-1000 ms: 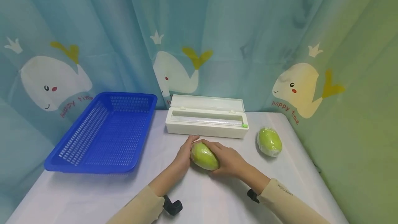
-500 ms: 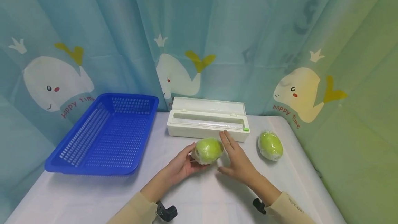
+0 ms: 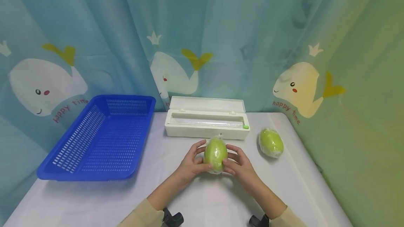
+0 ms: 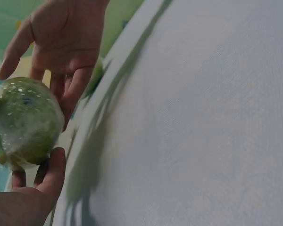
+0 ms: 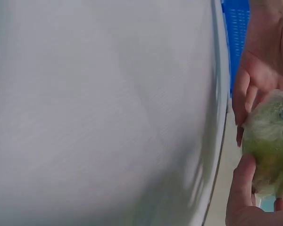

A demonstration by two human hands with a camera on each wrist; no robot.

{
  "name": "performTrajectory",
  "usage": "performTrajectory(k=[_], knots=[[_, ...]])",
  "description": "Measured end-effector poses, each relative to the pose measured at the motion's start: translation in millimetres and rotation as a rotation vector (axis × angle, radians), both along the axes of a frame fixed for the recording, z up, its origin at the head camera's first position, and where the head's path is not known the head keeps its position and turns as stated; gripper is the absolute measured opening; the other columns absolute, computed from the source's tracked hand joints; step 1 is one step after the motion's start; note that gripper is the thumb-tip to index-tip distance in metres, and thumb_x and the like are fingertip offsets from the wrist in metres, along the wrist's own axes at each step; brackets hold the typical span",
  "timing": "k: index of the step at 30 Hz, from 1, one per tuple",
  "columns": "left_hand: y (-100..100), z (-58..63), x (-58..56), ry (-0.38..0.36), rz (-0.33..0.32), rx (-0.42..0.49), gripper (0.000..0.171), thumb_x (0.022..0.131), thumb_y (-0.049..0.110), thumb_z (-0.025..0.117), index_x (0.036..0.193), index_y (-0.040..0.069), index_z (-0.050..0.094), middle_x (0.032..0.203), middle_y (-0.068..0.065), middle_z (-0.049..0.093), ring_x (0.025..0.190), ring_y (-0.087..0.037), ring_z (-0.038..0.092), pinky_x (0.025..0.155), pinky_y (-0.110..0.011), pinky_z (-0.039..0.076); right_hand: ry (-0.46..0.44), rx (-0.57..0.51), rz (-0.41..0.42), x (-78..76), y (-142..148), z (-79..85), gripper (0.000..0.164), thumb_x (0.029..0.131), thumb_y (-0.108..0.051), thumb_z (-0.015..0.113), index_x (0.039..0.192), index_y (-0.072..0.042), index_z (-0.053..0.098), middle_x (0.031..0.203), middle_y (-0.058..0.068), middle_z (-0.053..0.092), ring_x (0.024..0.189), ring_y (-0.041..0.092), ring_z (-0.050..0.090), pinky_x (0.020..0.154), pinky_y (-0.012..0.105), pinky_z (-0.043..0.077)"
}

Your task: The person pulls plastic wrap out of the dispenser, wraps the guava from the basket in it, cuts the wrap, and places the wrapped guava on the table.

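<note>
A green oval fruit (image 3: 216, 155) wrapped in clear plastic film stands on end between my two hands, above the white tabletop. My left hand (image 3: 190, 166) grips it from the left, thumb across the front and fingers behind. From the right, my right hand (image 3: 241, 166) holds it with the thumb low on its side. In the left wrist view, film creases and a small dark spot show on the end of the fruit (image 4: 28, 123). Crumpled film also covers the fruit (image 5: 271, 141) in the right wrist view.
Behind the hands, a white cling film box (image 3: 206, 130) stands with its lid raised and a roll inside. To the right lies a second wrapped green fruit (image 3: 271, 143). A blue plastic basket (image 3: 94, 177) is at the left. A whale-print curtain (image 3: 236, 45) hangs behind the table.
The fruit has turned from lying slanted to standing on end, and is slightly further right. My right hand came off it half a second ago, fingers spread, and now holds it again.
</note>
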State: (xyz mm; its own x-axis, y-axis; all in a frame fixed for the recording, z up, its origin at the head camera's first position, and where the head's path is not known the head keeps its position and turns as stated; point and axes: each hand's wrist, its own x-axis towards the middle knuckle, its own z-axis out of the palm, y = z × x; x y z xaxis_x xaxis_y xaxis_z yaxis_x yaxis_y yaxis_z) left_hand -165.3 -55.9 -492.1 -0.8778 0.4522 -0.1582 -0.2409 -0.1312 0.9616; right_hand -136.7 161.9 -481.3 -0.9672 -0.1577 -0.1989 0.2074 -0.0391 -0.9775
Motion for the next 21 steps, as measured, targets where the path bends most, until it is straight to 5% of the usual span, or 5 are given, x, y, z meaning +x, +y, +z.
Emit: performTrajectory(k=[8,15,21], knots=[[14,-1.2,3.0,0.24,-0.054,-0.162,0.079,0.08,0.01,0.083,0.148,0.02,0.044,0.152,-0.011,0.036,0.126,-0.037,0.055,0.092,-0.033,0.056,0.234,0.381,0.062,1.8,15,-1.9,0.086,0.09,-0.027,0.074,0.158,-0.039,0.021,0.159,0.012,0.031,0.117,0.038,0.062,0.091,0.043,0.055],[32,-3.5,1.9,0.314,-0.029,-0.185,0.076,0.081,0.009,0.082,0.148,0.013,0.046,0.151,-0.015,0.039,0.125,-0.042,0.054,0.092,-0.034,0.056,0.28,0.313,-0.008,-2.1,27,-7.1,0.077,0.086,-0.012,0.076,0.153,-0.022,0.039,0.15,0.021,0.042,0.105,0.035,0.069,0.079,0.03,0.059],[47,-9.7,1.1,0.239,-0.053,-0.2,0.076,0.081,0.013,0.084,0.146,0.019,0.046,0.15,-0.012,0.04,0.125,-0.037,0.057,0.09,-0.035,0.056,0.168,0.356,0.005,-3.4,41,-7.7,0.076,0.086,-0.015,0.073,0.151,-0.026,0.037,0.149,0.024,0.043,0.109,0.036,0.065,0.083,0.038,0.057]])
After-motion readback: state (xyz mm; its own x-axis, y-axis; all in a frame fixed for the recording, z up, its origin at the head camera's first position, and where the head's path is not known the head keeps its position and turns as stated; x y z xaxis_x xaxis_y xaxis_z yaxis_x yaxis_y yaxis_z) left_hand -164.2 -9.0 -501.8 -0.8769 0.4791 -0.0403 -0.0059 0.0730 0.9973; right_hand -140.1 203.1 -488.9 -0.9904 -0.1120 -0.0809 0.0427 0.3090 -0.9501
